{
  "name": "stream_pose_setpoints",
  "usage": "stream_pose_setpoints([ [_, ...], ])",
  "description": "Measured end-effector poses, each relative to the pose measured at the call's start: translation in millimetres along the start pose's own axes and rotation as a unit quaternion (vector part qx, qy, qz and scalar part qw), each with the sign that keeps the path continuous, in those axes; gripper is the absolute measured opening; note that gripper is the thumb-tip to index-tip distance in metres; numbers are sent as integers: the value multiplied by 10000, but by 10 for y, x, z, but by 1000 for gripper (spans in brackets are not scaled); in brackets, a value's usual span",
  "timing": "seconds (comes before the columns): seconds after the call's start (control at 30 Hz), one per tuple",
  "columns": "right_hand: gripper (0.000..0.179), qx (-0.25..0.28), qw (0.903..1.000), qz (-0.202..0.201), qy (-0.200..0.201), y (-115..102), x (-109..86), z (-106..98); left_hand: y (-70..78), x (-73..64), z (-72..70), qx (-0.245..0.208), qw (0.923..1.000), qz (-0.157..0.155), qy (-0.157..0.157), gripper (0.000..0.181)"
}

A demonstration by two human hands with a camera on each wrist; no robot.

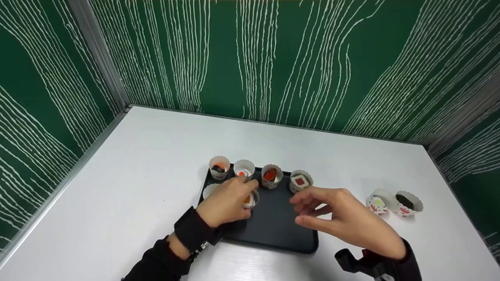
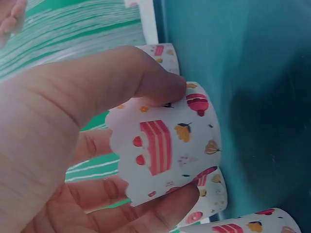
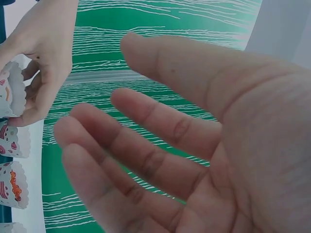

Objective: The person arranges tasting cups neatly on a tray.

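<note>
My left hand (image 1: pixel 226 201) grips a paper baking cup (image 2: pixel 165 145) printed with cake slices, its thumb and fingers on opposite sides. The cup is over the left part of a black tray (image 1: pixel 277 226), and something orange and white shows inside it in the head view. Another baking cup (image 1: pixel 209 190) is partly hidden behind this hand. Above the tray's right side hovers my right hand (image 1: pixel 336 210), its fingers loosely bent and nothing between them. Nearest to it is a baking cup (image 1: pixel 300 181) holding a white square piece with a dark red centre.
Along the tray's back edge stand more filled cups, among them one with a red piece (image 1: pixel 270 175) and one with an orange and black piece (image 1: pixel 219 168). Two cups (image 1: pixel 378 202) sit side by side on the white table (image 1: pixel 117 195) at the right. Green panels (image 1: pixel 222 58) enclose the table.
</note>
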State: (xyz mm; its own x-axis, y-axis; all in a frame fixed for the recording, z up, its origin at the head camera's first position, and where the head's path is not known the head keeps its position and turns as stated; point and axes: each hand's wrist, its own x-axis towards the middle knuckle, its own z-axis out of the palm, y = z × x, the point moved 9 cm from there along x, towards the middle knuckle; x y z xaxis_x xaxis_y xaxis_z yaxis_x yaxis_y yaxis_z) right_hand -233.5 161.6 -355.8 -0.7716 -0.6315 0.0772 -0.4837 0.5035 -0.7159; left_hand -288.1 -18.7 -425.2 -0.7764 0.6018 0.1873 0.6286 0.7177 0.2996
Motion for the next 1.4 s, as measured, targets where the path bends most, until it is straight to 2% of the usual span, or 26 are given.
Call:
stream_pose_setpoints([
  [0.3,31,10,9996,-14,-293,12,2,55,-65,3,37,73,9999,-155,15,46],
  [0.83,30,-114,9995,1,-292,39,10,42,-61,9,77,411,9986,-298,-117,44],
  [1.4,33,-39,9994,81,-345,84,13,62,-56,-3,67,302,9990,-293,-129,39],
])
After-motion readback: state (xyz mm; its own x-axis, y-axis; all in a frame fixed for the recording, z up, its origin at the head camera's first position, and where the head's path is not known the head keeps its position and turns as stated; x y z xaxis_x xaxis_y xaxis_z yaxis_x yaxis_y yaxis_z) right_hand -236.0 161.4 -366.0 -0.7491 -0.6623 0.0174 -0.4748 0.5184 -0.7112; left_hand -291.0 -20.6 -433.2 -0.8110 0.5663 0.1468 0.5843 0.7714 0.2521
